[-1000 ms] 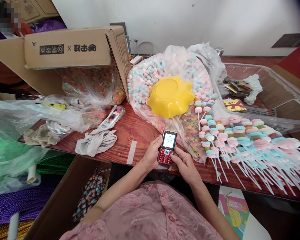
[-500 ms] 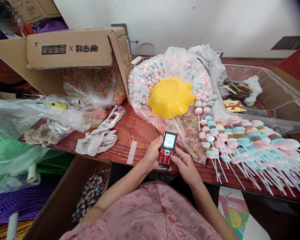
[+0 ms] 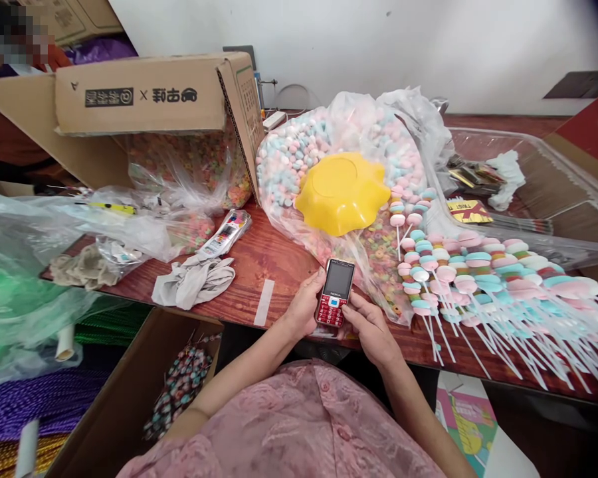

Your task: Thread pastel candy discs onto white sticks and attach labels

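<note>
A red keypad mobile phone is held upright over the table's front edge, its screen dark. My left hand grips it along its left side. From the right, my right hand is closed on its lower corner, thumb by the keys. Just beyond the phone lies a clear bag of pink and blue marshmallows, with a yellow wavy-edged bowl upside down on it. Orange and green candy rings show through plastic beside the bowl. Marshmallow skewers on white sticks lie in rows to the right.
A cardboard box with bagged candy rings stands at the back left. A grey cloth lies left of my hands. At the right back sits a clear plastic tub. Below the table, a carton holds beaded things. A person is at the far left.
The phone's screen has gone from lit, showing the time, to dark. Both hands keep nearly the same hold on it.
</note>
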The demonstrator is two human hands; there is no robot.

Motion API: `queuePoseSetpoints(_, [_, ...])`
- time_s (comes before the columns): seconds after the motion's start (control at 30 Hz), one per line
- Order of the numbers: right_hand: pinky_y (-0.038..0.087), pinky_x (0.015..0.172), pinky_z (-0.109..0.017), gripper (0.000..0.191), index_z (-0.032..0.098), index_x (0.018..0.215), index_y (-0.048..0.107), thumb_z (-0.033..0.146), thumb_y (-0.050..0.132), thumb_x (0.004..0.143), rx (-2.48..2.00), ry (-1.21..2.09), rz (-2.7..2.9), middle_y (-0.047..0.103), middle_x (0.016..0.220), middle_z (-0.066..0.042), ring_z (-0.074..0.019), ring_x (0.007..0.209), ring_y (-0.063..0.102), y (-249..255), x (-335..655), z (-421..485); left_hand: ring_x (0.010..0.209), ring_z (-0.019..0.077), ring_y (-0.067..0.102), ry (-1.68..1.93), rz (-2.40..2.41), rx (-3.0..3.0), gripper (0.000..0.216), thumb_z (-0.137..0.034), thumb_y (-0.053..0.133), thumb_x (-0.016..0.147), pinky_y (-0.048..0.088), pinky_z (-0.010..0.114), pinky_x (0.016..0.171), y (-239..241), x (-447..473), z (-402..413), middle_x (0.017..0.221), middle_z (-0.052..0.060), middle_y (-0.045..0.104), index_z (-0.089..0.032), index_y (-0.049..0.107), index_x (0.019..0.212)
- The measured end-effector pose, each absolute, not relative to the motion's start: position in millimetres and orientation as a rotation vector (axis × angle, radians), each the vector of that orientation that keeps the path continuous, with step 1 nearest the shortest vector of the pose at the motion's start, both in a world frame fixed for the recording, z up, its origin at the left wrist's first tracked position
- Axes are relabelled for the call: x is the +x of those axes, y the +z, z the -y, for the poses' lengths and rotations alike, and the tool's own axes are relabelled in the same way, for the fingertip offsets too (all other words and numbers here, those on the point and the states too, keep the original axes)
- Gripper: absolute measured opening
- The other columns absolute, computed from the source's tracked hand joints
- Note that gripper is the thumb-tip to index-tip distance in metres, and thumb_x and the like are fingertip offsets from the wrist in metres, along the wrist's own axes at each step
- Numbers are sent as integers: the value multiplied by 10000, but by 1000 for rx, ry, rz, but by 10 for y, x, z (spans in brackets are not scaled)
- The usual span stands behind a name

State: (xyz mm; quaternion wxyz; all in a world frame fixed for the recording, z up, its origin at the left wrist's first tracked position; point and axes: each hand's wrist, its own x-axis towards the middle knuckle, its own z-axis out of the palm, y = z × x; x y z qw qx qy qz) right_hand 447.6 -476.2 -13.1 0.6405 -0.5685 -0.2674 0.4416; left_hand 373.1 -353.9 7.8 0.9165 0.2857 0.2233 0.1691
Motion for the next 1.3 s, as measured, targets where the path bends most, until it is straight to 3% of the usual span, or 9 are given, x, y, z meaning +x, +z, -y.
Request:
queuePoseSetpoints(0.53, [484,450,-251,375,194,1143,640,442,606,864,-1383,995,686,599,706,27,-116,462,564,-59,4489,4779,560,136,627,354,-483,619,474,-503,788,707,497,243,560,44,3763,3542,752,40,719,-127,686,978])
queuePoseSetpoints(0.83, [513,468,-249,405,182,1186,634,448,586,885,-1305,1020,604,674,846,-25,-126,574,561,-144,4485,4781,621,164,664,338,-450,642,496,-507,798,693,501,245,578,54,3753,3534,788,66,738,-121,705,991])
queuePoseSetpoints(1.03, [504,454,-262,372,163,1101,658,459,544,907,-1447,922,706,658,756,-7,-120,477,562,-111,4491,4783,552,141,631,349,-434,676,471,-488,793,705,483,243,539,35,3750,3557,796,53,738,-136,704,1005])
queuePoseSetpoints(1.3, [485,442,-268,385,158,1133,635,450,513,914,-1530,842,742,622,669,14,-133,440,562,-113,4465,4780,510,114,579,375,-456,686,519,-506,800,684,462,233,507,25,3757,3581,769,38,723,-136,704,1034])
